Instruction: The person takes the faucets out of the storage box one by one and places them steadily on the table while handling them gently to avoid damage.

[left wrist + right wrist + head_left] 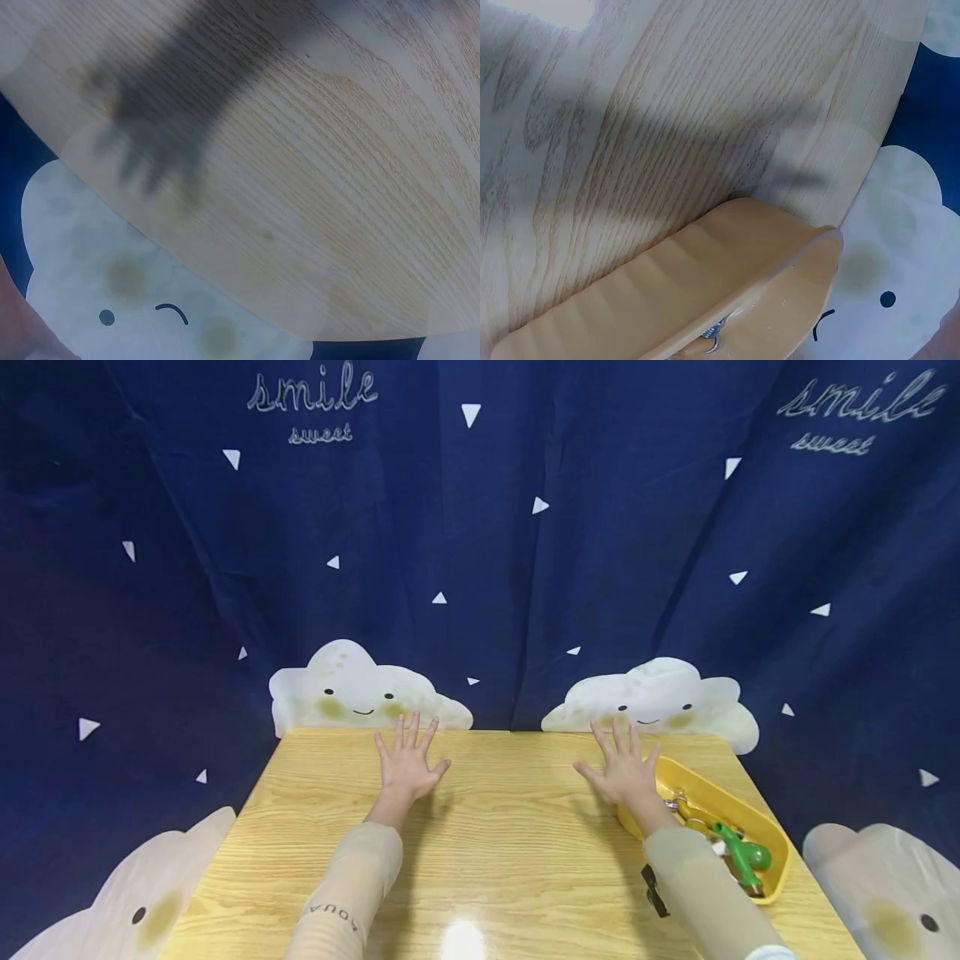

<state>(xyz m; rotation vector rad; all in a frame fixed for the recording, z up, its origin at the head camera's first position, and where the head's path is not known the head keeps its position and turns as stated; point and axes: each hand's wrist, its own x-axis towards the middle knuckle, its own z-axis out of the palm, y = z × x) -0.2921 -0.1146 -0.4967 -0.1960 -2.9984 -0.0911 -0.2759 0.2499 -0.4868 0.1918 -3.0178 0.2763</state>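
Both hands are held out over the wooden table point(487, 860), fingers straight and spread, with nothing in them. The left hand point(407, 768) is above the table's far left part, its shadow on the wood in the left wrist view. My right hand point(626, 772) is beside the far left end of a yellow bin point(693, 783), its wrist and sleeve partly covering the bin. In the bin lie a green pipe-like piece point(741, 856) and several small metal and yellow parts. The right wrist view shows the bin's side wall point(652, 289) and a sliver of skin at the edge.
A small black object point(654, 891) lies on the table by the right forearm, left of the bin. A dark blue curtain point(495, 568) with white triangles and smiling clouds point(360, 689) hangs behind the table's far edge and along its sides.
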